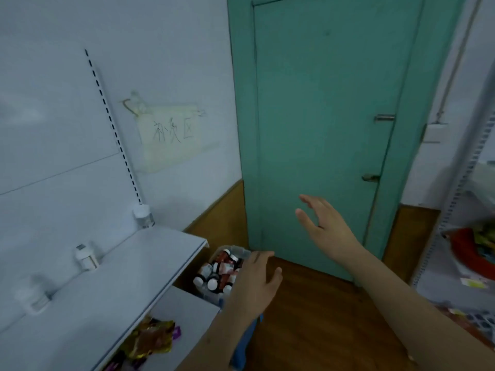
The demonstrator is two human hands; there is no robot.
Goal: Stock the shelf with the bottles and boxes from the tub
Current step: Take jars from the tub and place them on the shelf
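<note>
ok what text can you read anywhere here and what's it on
"补货区": handwritten on the paper sign taped to the wall, blurred, so a best reading.
Labels on the bottles in the tub: too small and blurred to read.
Bottles on the shelf: no readable text.

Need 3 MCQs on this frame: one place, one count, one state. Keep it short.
1. Where is the tub of bottles?
A on the top shelf
B on the floor by the shelf end
C against the right-hand rack

2. How many white bottles stand on the top shelf?
A one
B three
C five

3. What does the right hand hold?
A nothing
B a bottle
C a box

B: the tub sits low by the green door.
B: three stand along the wall.
A: its fingers are spread and bare.
</note>
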